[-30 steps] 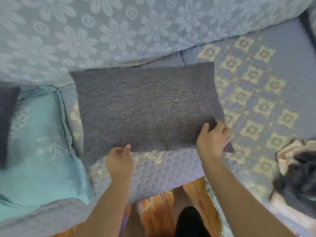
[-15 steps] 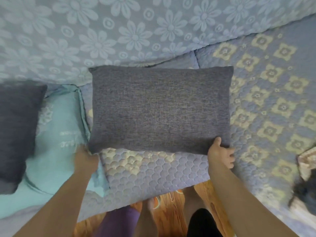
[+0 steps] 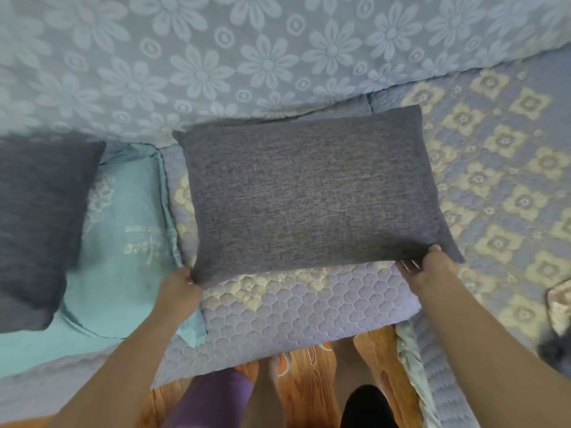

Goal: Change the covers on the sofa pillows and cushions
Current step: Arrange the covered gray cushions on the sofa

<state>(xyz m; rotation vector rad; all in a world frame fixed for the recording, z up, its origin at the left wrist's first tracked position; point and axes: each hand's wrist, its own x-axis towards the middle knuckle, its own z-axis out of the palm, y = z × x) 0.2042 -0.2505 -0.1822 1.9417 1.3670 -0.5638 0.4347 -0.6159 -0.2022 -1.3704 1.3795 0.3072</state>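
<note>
Your left hand (image 3: 179, 287) and right hand (image 3: 432, 267) pinch the soft, light grey pillow's (image 3: 312, 193) near corners; hold there.

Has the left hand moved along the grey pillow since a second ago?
Yes. The left hand went from the near edge's middle to the grey pillow's left corner, by the teal cushion.

pillow (image 3: 312, 193): dark grey woven | second pillow (image 3: 37, 223): dark grey | pillowcase (image 3: 123, 242): teal, pale lettering and a floral motif | sofa back (image 3: 216, 57): light blue, paler daisies and rings | seat cover (image 3: 500, 180): lavender quilted, cream flowers | floor (image 3: 309, 375): orange woodgrain
</note>
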